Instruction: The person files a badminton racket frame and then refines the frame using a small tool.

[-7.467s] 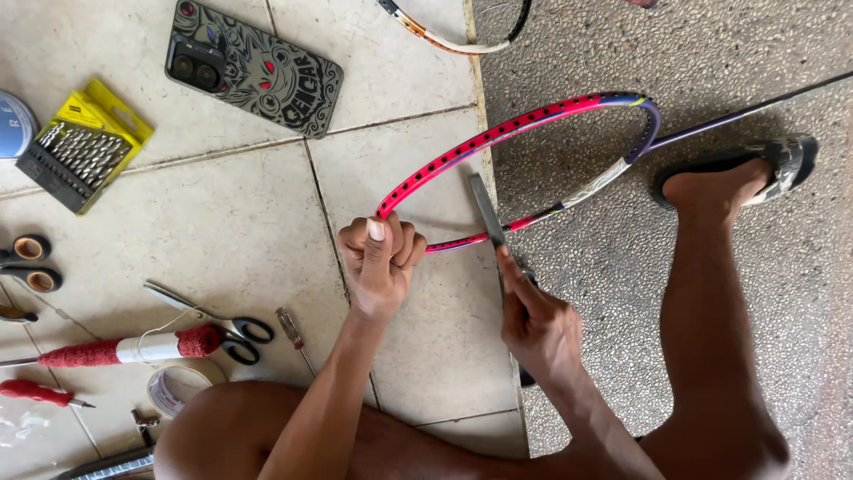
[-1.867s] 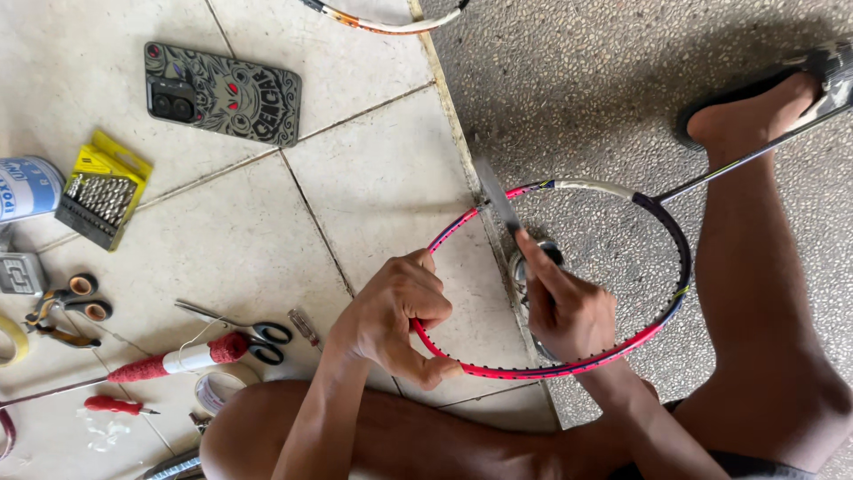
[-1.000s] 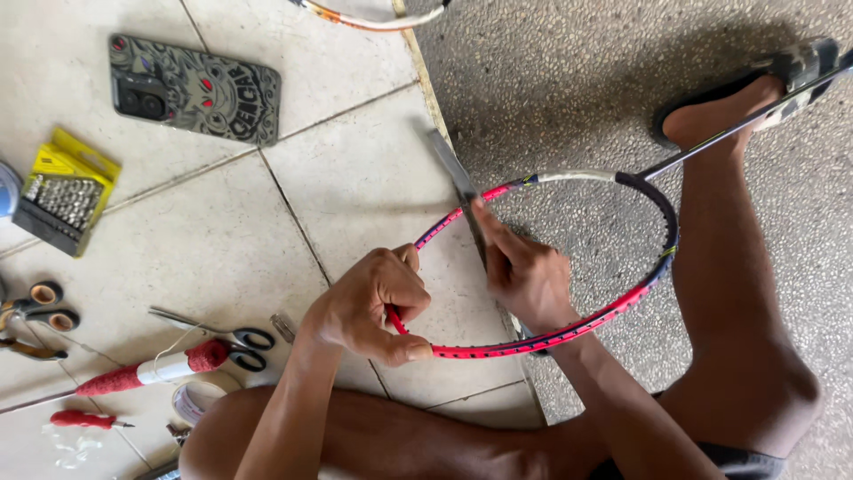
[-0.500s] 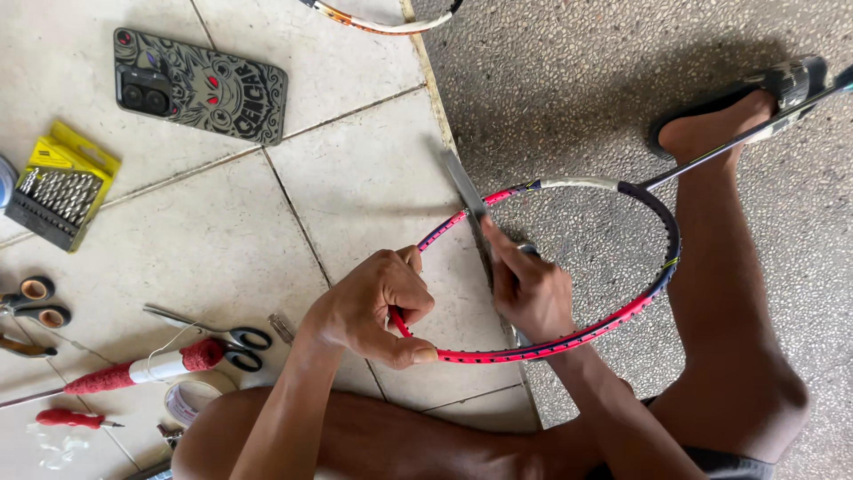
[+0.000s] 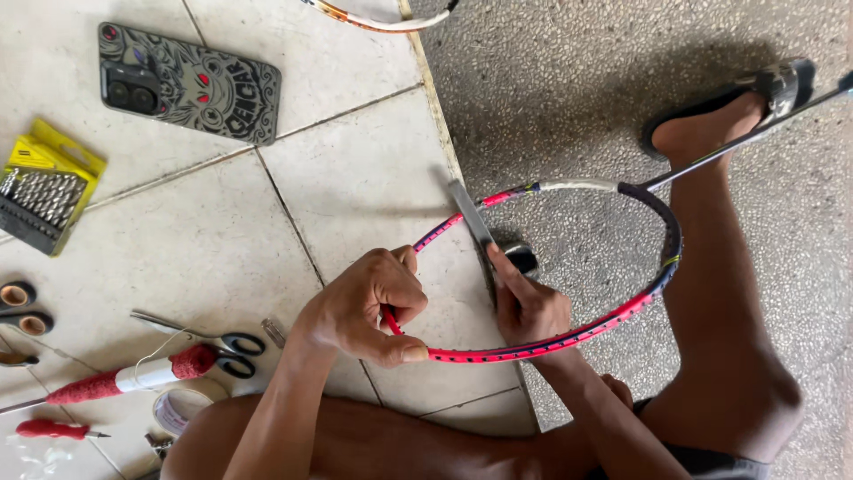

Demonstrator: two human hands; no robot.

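An unstrung pink and dark blue racket frame [image 5: 613, 318] lies across my lap, its thin shaft running up to the right past my sandalled foot [image 5: 711, 124]. My left hand [image 5: 369, 307] grips the pink rim at its left side, thumb pressed along it. My right hand [image 5: 529, 307] reaches through the hoop and holds a flat grey metal file [image 5: 471, 222], whose blade rests on the upper left of the rim. The file's dark handle end shows just above the fingers.
On the tiles at left lie a phone in a patterned case [image 5: 187, 82], a yellow drill-bit box [image 5: 40, 191], scissors [image 5: 209, 338], a red-wrapped handle [image 5: 133, 378], a red screwdriver [image 5: 53, 429], a tape roll [image 5: 182, 404] and small rings [image 5: 19, 307]. Another racket's rim [image 5: 382, 16] is at the top.
The racket head was turned from lying up-right of my hands to ringing my right hand. The file has stayed on the upper left rim during the last second.
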